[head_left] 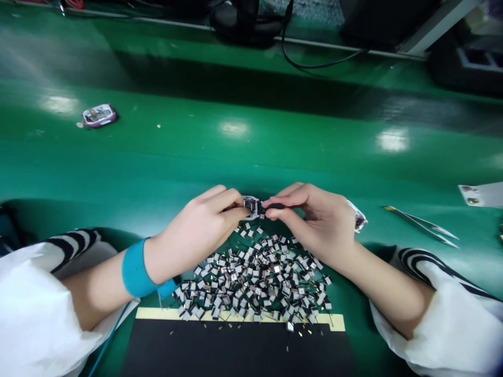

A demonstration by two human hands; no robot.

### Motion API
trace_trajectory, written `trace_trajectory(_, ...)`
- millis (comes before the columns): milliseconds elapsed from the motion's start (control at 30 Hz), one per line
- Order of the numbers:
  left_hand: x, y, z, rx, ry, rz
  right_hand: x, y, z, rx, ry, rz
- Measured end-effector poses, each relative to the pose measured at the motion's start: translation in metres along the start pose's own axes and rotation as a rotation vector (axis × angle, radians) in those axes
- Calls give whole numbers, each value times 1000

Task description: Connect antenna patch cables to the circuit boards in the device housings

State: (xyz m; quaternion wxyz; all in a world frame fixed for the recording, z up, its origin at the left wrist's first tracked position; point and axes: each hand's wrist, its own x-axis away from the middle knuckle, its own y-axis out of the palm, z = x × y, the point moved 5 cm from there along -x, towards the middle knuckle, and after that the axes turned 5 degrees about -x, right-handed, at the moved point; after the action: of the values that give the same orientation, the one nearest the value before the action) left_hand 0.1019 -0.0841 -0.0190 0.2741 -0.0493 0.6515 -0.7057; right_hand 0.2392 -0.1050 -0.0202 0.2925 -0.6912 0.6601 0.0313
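Observation:
My left hand [214, 217], with a blue strap round its wrist, is closed on the edge of a small white-framed circuit board [250, 207]. My right hand [318, 212] pinches a short black piece [275, 206] between thumb and fingers, close to the board's right side. Its exact kind is not clear. Just below both hands spreads a heap of small grey-and-white square parts with thin black leads [255, 277]. Partly hidden behind my right hand lies another white-edged part [358, 217].
Metal tweezers [422, 225] lie to the right on the green table mat [236, 152], near a white strip [481, 195]. A purple-cased device [99, 115] sits at the far left. In front is a black sheet with a yellow edge [236, 348]. A black cable [314, 66] runs along the back.

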Motion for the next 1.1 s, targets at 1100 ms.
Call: trace_trajectory(1100, 1, 4, 0, -5, -7, 7, 1, 20, -2, 202, -191, 0)
